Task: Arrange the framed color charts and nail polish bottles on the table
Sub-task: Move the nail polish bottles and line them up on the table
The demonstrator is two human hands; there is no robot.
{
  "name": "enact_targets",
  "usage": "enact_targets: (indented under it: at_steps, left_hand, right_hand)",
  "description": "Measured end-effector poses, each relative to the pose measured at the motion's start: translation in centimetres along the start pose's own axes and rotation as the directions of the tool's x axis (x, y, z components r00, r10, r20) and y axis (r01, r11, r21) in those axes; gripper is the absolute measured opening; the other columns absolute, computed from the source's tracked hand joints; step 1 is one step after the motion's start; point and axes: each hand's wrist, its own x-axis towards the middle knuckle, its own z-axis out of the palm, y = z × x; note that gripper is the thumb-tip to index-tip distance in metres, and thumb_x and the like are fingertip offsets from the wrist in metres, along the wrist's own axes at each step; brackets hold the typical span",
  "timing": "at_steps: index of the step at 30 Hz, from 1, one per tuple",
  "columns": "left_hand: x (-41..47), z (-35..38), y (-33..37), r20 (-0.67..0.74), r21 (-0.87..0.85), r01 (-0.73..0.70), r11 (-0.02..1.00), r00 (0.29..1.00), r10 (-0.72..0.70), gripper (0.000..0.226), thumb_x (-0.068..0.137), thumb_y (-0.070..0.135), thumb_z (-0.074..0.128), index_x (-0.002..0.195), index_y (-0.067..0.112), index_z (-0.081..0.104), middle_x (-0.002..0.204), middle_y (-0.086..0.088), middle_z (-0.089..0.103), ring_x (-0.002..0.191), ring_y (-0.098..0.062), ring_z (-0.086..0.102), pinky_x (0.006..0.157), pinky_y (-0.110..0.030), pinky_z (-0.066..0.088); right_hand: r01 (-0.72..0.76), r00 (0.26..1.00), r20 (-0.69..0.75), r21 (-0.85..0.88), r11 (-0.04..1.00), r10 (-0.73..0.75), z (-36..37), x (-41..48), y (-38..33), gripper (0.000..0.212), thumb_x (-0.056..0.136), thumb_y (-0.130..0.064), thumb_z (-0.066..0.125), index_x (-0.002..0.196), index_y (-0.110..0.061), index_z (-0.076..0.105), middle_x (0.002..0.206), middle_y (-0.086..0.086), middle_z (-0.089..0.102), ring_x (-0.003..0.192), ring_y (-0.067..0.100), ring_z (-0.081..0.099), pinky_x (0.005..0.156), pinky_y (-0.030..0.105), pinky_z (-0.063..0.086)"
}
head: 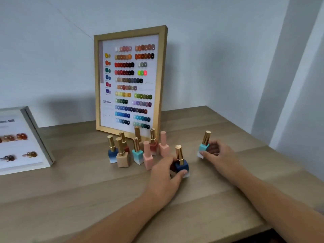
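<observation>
A wood-framed color chart point(129, 81) leans upright against the wall at the back of the table. Several nail polish bottles point(138, 151) with gold or pink caps stand clustered in front of it. My left hand point(163, 179) grips a dark blue bottle point(181, 165) with a gold cap, standing on the table right of the cluster. My right hand point(217, 155) holds a turquoise bottle point(204, 147) with a gold cap, further right and a little farther back. A second chart in a grey frame point(29, 135) lies tilted at the left edge, partly cut off.
The wooden table point(87, 199) runs into a corner of white walls point(228, 58). Its front edge crosses the lower right. A wall projection point(298, 85) stands at the right end of the table.
</observation>
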Motion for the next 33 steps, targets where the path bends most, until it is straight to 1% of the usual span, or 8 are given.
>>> enact_targets:
  at_steps: [4, 6, 13, 17, 23, 28, 31, 33]
  left_hand:
    - [4.9, 4.6, 2.0, 0.012, -0.079, -0.011, 0.997, 1.0, 0.012, 0.023, 0.084, 0.028, 0.063, 0.105, 0.033, 0.053, 0.097, 0.015, 0.054, 0.078, 0.006, 0.05, 0.063, -0.004, 0.038]
    - [7.8, 6.8, 2.6, 0.002, -0.106, -0.008, 0.994, 1.0, 0.008, 0.024, 0.084, 0.026, 0.063, 0.107, 0.027, 0.056, 0.1, 0.01, 0.058, 0.077, 0.003, 0.051, 0.063, -0.004, 0.037]
    - [17.3, 12.6, 3.4, -0.045, -0.126, 0.054, 0.991, 0.997, -0.06, 0.028, 0.083, 0.023, 0.064, 0.111, 0.02, 0.059, 0.108, -0.003, 0.064, 0.095, -0.018, 0.058, 0.087, -0.032, 0.046]
    - [21.0, 14.4, 3.3, -0.062, -0.12, 0.056, 0.991, 0.996, -0.063, 0.028, 0.082, 0.023, 0.065, 0.109, 0.018, 0.059, 0.106, -0.002, 0.063, 0.094, -0.017, 0.057, 0.084, -0.029, 0.045]
    - [24.0, 15.9, 3.1, -0.06, -0.09, 0.045, 0.995, 0.997, -0.051, 0.029, 0.082, 0.021, 0.066, 0.109, 0.015, 0.06, 0.105, -0.004, 0.063, 0.095, -0.019, 0.057, 0.088, -0.034, 0.047]
    - [24.3, 16.2, 3.1, -0.058, -0.053, 0.033, 0.998, 0.998, -0.036, 0.033, 0.082, 0.022, 0.066, 0.114, 0.014, 0.059, 0.11, -0.005, 0.063, 0.099, -0.019, 0.057, 0.091, -0.034, 0.046]
    - [23.7, 15.8, 3.4, -0.058, -0.089, 0.058, 0.994, 0.996, -0.063, 0.037, 0.081, 0.021, 0.067, 0.116, 0.015, 0.055, 0.112, -0.003, 0.061, 0.1, -0.017, 0.056, 0.091, -0.035, 0.048]
    - [22.7, 15.4, 3.5, -0.067, -0.102, 0.068, 0.992, 0.995, -0.075, 0.041, 0.08, 0.023, 0.068, 0.117, 0.018, 0.052, 0.112, 0.0, 0.057, 0.099, -0.013, 0.054, 0.089, -0.029, 0.047]
  right_hand:
    - [-0.076, 0.98, -0.186, -0.017, 0.997, 0.072, -4.1, 3.1, 3.3, 0.036, 0.076, -0.025, 0.073, 0.106, -0.018, 0.054, 0.088, -0.004, 0.062, 0.085, 0.014, 0.06, 0.08, 0.03, 0.049]
    - [-0.096, 0.965, -0.248, -0.012, 0.995, 0.09, -5.4, 4.7, 4.7, 0.036, 0.076, -0.025, 0.073, 0.106, -0.017, 0.054, 0.087, -0.004, 0.06, 0.085, 0.015, 0.059, 0.08, 0.03, 0.048]
    - [-0.083, 0.935, -0.349, -0.036, 0.996, 0.065, -6.6, 10.6, 7.5, 0.033, 0.077, -0.021, 0.072, 0.102, -0.016, 0.051, 0.09, -0.001, 0.059, 0.082, 0.014, 0.057, 0.074, 0.024, 0.042]
    - [-0.082, 0.925, -0.373, -0.027, 0.996, 0.066, -7.0, 13.4, 8.3, 0.037, 0.078, -0.02, 0.071, 0.109, -0.014, 0.052, 0.094, -0.001, 0.058, 0.085, 0.013, 0.055, 0.073, 0.021, 0.038]
    - [-0.106, 0.931, -0.354, -0.033, 0.994, 0.087, -7.2, 15.9, 9.1, 0.037, 0.08, -0.02, 0.069, 0.111, -0.014, 0.05, 0.103, 0.002, 0.06, 0.092, 0.014, 0.056, 0.077, 0.023, 0.04]
    - [-0.153, 0.944, -0.311, -0.126, 0.98, 0.107, -7.0, 16.3, 9.3, 0.045, 0.08, -0.022, 0.068, 0.119, -0.012, 0.049, 0.114, 0.007, 0.06, 0.103, 0.018, 0.057, 0.088, 0.027, 0.044]
    - [-0.159, 0.935, -0.335, -0.113, 0.981, 0.113, -7.2, 15.8, 9.1, 0.055, 0.078, -0.025, 0.071, 0.125, -0.013, 0.046, 0.117, 0.006, 0.057, 0.107, 0.018, 0.053, 0.088, 0.026, 0.041]
    - [-0.157, 0.924, -0.366, -0.103, 0.982, 0.109, -7.2, 15.2, 8.9, 0.057, 0.077, -0.027, 0.071, 0.126, -0.014, 0.044, 0.118, 0.005, 0.055, 0.107, 0.018, 0.052, 0.087, 0.026, 0.04]
